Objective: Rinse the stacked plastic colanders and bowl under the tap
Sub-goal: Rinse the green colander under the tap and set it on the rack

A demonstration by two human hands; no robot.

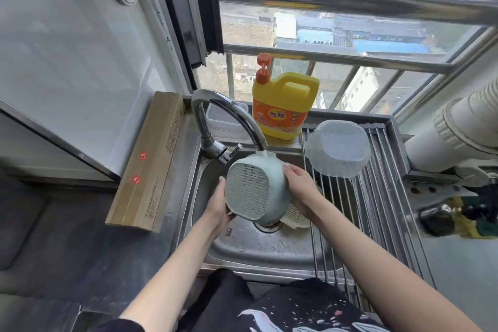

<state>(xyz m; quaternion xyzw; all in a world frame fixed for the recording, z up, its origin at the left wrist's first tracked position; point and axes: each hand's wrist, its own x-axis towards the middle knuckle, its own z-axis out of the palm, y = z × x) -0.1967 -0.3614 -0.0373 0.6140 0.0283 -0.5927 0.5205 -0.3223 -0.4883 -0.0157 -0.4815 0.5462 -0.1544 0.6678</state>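
Under the tap (229,116), both hands (left (219,206), right (297,183)) grip the green colander (252,191) sideways over the sink (269,248); clear bowl (338,148) apparently rinsed, upturned on rack (377,197); cream colander (295,217) probably remains.

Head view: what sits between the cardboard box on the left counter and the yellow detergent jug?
In the head view, the chrome tap rises between the cardboard box and the yellow detergent jug; a clear plastic container stands just behind the tap.
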